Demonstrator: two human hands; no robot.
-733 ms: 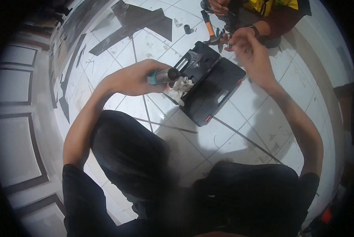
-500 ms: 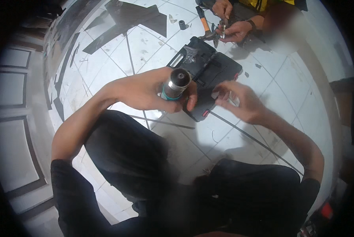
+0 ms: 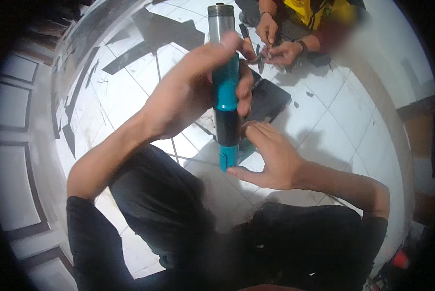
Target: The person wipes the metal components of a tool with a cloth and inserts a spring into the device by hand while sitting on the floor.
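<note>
My left hand [image 3: 198,82] is wrapped round the upper part of a cylindrical power tool [image 3: 225,87], held upright in front of me. It has a silver metal top, a teal body, a black band and a teal lower end. My right hand [image 3: 278,157] is beside the lower part, fingers stretched out and thumb apart. The thumb tip meets the teal lower end, and the fingertips lie close by the black band; whether they press on it I cannot tell. Behind the tool, a black plastic case [image 3: 275,94] on the floor is partly hidden.
A co-worker's hands [image 3: 283,51] hold a small thing at the top, near an orange-handled tool [image 3: 245,34]. Dark flat sheet pieces [image 3: 166,29] and thin strips [image 3: 81,80] lie on the white tiled floor [image 3: 343,126]. A panelled door [image 3: 18,184] is at left.
The power tool has swung from pointing at me to upright, its full length now showing. My right hand has come left and down to its lower end. The co-worker's hands shifted slightly.
</note>
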